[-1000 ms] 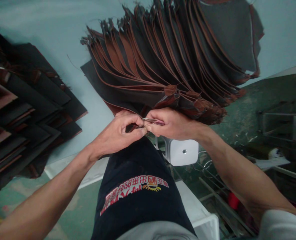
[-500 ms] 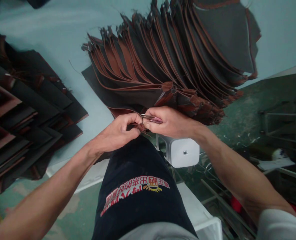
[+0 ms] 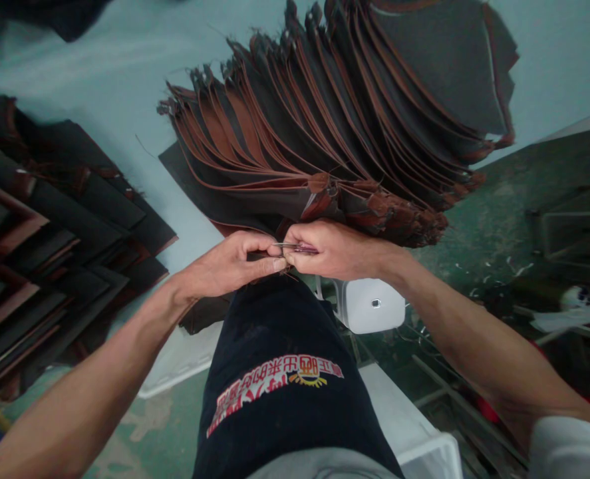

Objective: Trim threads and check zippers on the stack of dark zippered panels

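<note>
My right hand (image 3: 324,247) is closed round a pair of small thread snips (image 3: 302,247), their thin metal blades pointing left and a pinkish handle against the palm. My left hand (image 3: 245,263) pinches the corner of a dark fabric panel with brown edging; most of that corner is hidden under the fingers. Both hands meet fingertip to fingertip, with the blades at the left thumb and forefinger. Loose threads stick out just below them. Right behind the hands, a fanned row of dark panels (image 3: 255,193) with brown edges and frayed corners lies on the table.
Another stack of dark panels (image 3: 90,199) lies on the left of the pale blue table (image 3: 140,60). Below the right wrist is a white machine-like box (image 3: 374,306). A dark apron (image 3: 275,332) covers my front. White bins and metal frames stand lower down.
My hands stay together and have shifted slightly, the left thumb now straighter over the panel corner. The snips lie flatter. The whole view has tilted a little.
</note>
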`<state>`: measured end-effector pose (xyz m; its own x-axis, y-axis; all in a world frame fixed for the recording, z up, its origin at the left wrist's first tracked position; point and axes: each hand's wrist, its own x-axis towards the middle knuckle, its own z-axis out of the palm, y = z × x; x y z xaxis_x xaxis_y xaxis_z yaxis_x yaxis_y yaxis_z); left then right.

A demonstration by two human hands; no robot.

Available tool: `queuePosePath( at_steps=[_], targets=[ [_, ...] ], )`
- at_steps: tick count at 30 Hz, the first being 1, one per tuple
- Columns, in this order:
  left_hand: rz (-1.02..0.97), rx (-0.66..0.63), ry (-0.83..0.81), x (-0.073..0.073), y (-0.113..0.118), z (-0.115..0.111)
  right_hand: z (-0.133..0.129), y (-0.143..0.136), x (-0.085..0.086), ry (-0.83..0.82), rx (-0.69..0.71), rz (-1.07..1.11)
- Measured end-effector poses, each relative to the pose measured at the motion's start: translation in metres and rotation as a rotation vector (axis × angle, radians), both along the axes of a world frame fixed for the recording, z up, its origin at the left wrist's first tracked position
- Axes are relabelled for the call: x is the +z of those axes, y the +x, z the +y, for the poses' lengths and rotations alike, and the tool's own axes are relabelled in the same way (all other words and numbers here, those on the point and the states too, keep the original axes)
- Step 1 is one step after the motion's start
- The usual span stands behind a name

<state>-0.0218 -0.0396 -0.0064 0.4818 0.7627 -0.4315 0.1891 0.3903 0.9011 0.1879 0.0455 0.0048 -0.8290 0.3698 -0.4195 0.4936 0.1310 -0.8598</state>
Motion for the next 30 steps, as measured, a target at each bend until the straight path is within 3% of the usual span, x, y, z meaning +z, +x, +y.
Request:
queuePosePath(
  at_steps=[5, 8, 12, 18, 25, 30],
  targets=[
    [-0.015, 0.166, -0.011, 0.004, -0.001, -0.003, 0.0, -0.002, 0.001, -0.254, -0.178, 0.134],
    [-0.051, 0.284, -0.01, 0.006, 0.001, -0.001, 0.001, -0.004, 0.005, -0.3, -0.267, 0.231],
    [-0.049, 0.385, 0.005, 0.005, 0.007, 0.001, -0.004, -0.006, 0.007, -0.28, -0.362, 0.258],
    [-0.002, 0.481, 0.044, 0.006, 0.01, 0.002, -0.016, -0.014, -0.004, -0.188, -0.505, 0.191],
    [0.057, 0.593, 0.151, 0.008, 0.025, -0.002, -0.014, -0.018, -0.004, -0.091, -0.466, 0.245],
    [0.005, 0.688, 0.148, 0.001, 0.036, 0.002, -0.014, -0.016, -0.006, 0.004, -0.444, 0.236]
  ],
)
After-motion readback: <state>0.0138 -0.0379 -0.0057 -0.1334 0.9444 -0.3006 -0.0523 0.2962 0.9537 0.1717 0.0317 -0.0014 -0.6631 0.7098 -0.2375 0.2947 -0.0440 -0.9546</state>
